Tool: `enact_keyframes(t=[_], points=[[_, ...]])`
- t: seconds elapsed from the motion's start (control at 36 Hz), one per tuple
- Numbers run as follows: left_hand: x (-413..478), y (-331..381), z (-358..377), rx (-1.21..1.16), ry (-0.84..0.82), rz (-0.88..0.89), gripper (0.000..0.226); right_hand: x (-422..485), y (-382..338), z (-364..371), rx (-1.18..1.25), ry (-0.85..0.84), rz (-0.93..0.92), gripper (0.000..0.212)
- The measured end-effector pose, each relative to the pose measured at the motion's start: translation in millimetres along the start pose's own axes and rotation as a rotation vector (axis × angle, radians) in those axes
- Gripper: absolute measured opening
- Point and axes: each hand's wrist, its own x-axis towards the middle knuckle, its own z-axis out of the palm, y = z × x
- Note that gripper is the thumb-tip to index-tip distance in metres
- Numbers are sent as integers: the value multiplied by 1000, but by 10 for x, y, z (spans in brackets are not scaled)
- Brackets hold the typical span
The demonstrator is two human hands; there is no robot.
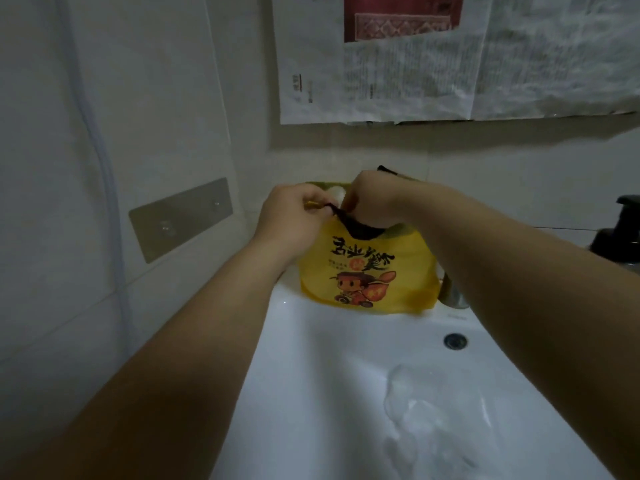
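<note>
Left hand (294, 211): fingers curled, thumb and fingertips pinching one end of a black sheet (360, 228) together with a bit of yellow rim. Right hand (372, 199): just beside the left and almost touching it, fingers bent downward and clenched on the same black sheet, which sagged in a V below the knuckles and showed again as a dark corner behind the wrist. Whether the sheet was film or cloth could not be told.

Directly under both hands stood a yellow plastic bag (367, 271), upright on the back ledge of a white washbasin (346, 375), its mouth held at the grip. Its front bore a row of large black brush-style Chinese characters, a small red round mark and fine lines too small to read, and below these a cartoon figure in red and orange. A pale rounded object (336, 194) showed in the bag's mouth between the hands.

Below the grip: the basin's overflow hole (455, 341) and a patch of foam (433, 410) in the bowl. Right of the bag, a tap base (453, 299), partly hidden; farther right, a dark pump bottle (620, 230). Left of the grip, a metal wall plate (180, 220) and a pale hose (104, 168). Above, newspaper sheets (415, 64) on the wall, print blurred beyond reading.
</note>
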Motion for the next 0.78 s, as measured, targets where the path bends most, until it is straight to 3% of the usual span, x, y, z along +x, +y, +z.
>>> enact_keyframes(t=[0.08,0.17,0.25,0.33,0.42,0.5,0.61,0.72,0.78], points=[[12,-31,7,-21,-4,-2,25,59,30,58,-33,-81,45,30],[3,-39,0,-44,4,-2,21,27,132,1,75,-46,49,35],[-23,-44,4,-76,23,-14,23,-149,231,-99,312,150,30,43],[-94,-35,25,-104,68,-31,20,-398,297,-135,483,389,52,34],[-218,-29,55,-133,125,-34,37,-711,334,-80,547,523,114,29],[-415,-13,121,-229,169,-72,38,-1051,369,60,614,585,159,24],[-730,-36,281,-360,209,-188,29,-1417,460,399,657,497,258,25],[-1175,-158,588,-399,34,-329,14,-1767,551,904,654,324,390,27],[-1376,-226,734,-373,-82,-400,18,-1900,584,1140,628,165,441,29]])
